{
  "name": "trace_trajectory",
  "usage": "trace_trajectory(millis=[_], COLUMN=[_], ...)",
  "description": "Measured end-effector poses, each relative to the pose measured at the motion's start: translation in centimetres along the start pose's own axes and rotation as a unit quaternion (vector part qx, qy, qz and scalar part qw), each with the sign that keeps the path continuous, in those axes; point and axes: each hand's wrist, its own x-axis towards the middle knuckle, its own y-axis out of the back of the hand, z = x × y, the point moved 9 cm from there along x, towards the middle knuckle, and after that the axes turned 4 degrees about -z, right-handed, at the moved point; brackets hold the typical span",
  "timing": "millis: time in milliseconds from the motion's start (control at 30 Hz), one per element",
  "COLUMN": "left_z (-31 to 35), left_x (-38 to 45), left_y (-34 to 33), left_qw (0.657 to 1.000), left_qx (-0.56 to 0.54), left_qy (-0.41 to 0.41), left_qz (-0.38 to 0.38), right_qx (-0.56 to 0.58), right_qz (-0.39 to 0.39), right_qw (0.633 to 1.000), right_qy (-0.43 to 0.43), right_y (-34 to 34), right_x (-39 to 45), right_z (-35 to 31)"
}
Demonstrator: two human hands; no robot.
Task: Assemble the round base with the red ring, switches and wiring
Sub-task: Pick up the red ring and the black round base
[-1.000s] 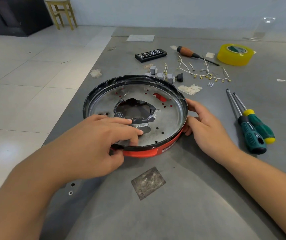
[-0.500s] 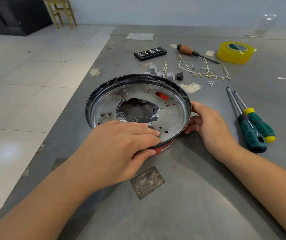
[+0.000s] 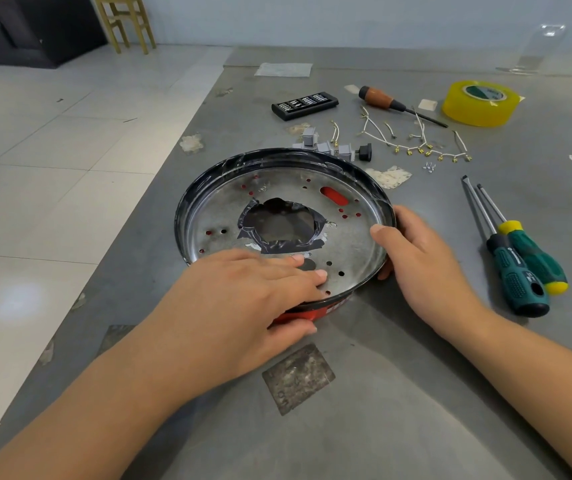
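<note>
Switches [image 3: 326, 145] behind base [image 3: 347, 244]; screwdrivers [image 3: 516, 268] right.

Round base [image 3: 347, 244]: shallow metal pan, open side up, flat on the table near its left edge, with a black rim, small drilled holes and a ragged central opening edged in dark tape. Red ring [image 3: 315, 311]: visible beneath the near edge. Grey switches [image 3: 326, 147] and white wiring [image 3: 416, 140] lie loose just beyond the base.
</note>
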Motion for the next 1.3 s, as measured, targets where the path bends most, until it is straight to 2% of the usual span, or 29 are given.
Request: trace_trajectory(millis=[467, 767, 1300], left_z=[-1.9, -1.4, -1.7], left_x=[-0.9, -0.8, -0.9], left_y=[1.0, 1.1, 1.4], left_qw=[0.997, 0.997, 0.995], left_qx=[-0.077, -0.076, -0.095], left_qy=[-0.004, -0.022, -0.002], left_qz=[0.0, 0.017, 0.01], right_qx=[-0.038, -0.051, -0.059], right_qz=[-0.014, -0.01, 0.0], right_qw=[0.999, 0.998, 0.997], right_qy=[0.024, 0.034, 0.041], right_y=[-0.8, -0.8, -0.8], right_x=[-0.9, -0.8, -1.0], right_z=[-1.4, -1.4, -1.6])
